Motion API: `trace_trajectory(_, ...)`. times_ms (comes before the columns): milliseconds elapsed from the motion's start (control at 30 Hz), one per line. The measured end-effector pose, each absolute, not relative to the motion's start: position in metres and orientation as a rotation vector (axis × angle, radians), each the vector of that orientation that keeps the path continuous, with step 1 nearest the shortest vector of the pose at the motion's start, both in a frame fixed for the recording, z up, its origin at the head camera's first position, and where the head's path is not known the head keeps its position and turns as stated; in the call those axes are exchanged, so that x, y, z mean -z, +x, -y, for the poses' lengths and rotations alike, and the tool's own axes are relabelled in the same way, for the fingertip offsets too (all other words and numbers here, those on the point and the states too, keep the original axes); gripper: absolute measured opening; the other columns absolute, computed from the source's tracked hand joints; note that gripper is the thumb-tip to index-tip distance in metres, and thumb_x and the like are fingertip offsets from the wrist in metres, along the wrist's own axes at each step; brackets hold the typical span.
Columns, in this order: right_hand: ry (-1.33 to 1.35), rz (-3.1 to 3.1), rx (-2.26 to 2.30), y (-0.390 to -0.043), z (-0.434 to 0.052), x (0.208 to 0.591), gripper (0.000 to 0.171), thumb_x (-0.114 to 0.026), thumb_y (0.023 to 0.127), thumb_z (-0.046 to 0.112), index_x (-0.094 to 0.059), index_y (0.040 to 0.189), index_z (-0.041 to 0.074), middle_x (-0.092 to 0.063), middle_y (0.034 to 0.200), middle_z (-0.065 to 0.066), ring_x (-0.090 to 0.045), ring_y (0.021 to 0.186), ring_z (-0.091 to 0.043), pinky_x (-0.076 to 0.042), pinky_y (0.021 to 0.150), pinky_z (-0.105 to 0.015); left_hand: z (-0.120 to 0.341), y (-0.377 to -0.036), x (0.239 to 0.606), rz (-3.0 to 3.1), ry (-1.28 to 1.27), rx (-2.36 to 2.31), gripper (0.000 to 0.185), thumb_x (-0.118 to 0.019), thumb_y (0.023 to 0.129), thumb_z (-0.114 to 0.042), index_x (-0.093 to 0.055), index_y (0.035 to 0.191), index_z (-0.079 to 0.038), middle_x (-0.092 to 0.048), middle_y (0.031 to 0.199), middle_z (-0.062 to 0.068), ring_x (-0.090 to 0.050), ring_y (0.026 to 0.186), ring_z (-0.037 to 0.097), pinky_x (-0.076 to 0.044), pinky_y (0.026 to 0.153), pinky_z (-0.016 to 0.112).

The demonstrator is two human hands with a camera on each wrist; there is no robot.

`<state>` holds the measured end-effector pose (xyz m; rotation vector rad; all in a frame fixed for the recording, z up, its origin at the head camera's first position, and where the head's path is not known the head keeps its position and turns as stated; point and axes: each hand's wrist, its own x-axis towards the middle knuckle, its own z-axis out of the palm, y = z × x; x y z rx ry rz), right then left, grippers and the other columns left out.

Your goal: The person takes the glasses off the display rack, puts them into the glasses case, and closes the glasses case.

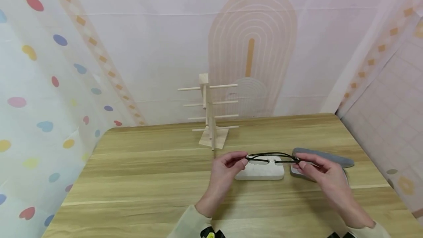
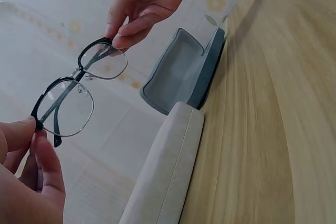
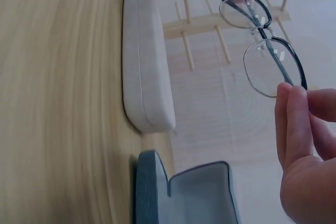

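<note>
Glasses are held above a closed case; an open case is set right, a rack farther back.

I see a wooden table with a pale, streaked grain filling the lower part of my head view. Near its far edge, about centre, a light wooden rack stands upright on a small square base, with thin dowel pegs sticking out to both sides at several heights. Closer to me lies a closed white glasses case, flat on the tabletop. Just beside it on my right sits a grey glasses case, open, its lid raised and its soft grey lining showing. Behind the table hangs a pale patterned backdrop with coloured spots and arches.
</note>
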<state>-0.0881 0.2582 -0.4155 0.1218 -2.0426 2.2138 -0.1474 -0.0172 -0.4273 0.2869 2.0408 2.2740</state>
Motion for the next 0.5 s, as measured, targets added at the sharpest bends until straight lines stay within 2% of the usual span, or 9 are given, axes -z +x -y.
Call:
trace_trajectory(100, 0.105, 2.052, -2.192, -0.086, -0.263, 0.417, 0.024, -0.065, 0.099, -0.003, -0.07, 0.123, -0.005, -0.077, 0.105, -0.005, -0.076, 0.094, -0.014, -0.06, 0.083, -0.029, 0.011, -0.148, 0.427, -2.07, 0.269, -2.271, 0.02, -0.076, 0.092, -0.002, -0.076, 0.109, 0.007, -0.076, 0.1, 0.014, -0.062, 0.075, 0.007, -0.051, 0.066, 0.017)
trace_trajectory(300, 0.083, 2.087, -2.109, -0.083, -0.275, 0.421, 0.021, -0.064, 0.099, -0.004, -0.074, 0.118, 0.001, -0.078, 0.098, -0.002, -0.076, 0.087, -0.012, -0.061, 0.076, -0.025, -0.002, -0.148, 0.429, -2.099, 0.239, -2.264, 0.017, -0.079, 0.091, -0.006, -0.079, 0.106, 0.003, -0.077, 0.099, 0.012, -0.062, 0.076, 0.005, -0.046, 0.061, 0.016)
trace_trajectory(500, -0.015, 2.169, -1.942, -0.08, -0.286, 0.422, 0.02, -0.068, 0.099, 0.001, -0.075, 0.118, -0.001, -0.078, 0.098, 0.004, -0.074, 0.087, -0.005, -0.06, 0.074, -0.021, -0.019, -0.148, 0.431, -2.107, 0.239, -2.281, 0.017, -0.081, 0.089, -0.007, -0.079, 0.103, 0.002, -0.077, 0.096, 0.011, -0.061, 0.074, 0.003, -0.045, 0.059, 0.015)
